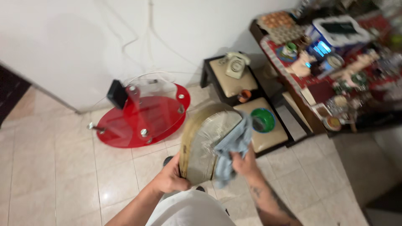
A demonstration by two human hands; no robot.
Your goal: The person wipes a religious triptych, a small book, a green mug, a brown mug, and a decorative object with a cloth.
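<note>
We hold a round gold-rimmed glass tray [205, 146] upright above the red oval glass surface [144, 117], left hand [169, 178] gripping its edge, right hand [243, 163] clutching a pale blue cloth [230, 146], mid-wipe; next, the unwiped glass.

The shelf [335, 62] at the upper right of the frame is smeared by motion; its small things run together and cannot be told apart, and the right edge cuts it off. The cloth [230, 146] covers part of the tray [205, 142] and hides the right hand's [245, 163] fingertips. The left hand's [169, 178] fingers go behind the tray's rim. Both forearms are cut by the bottom edge. A dark doorway [10, 90] leaves at the left edge.
</note>
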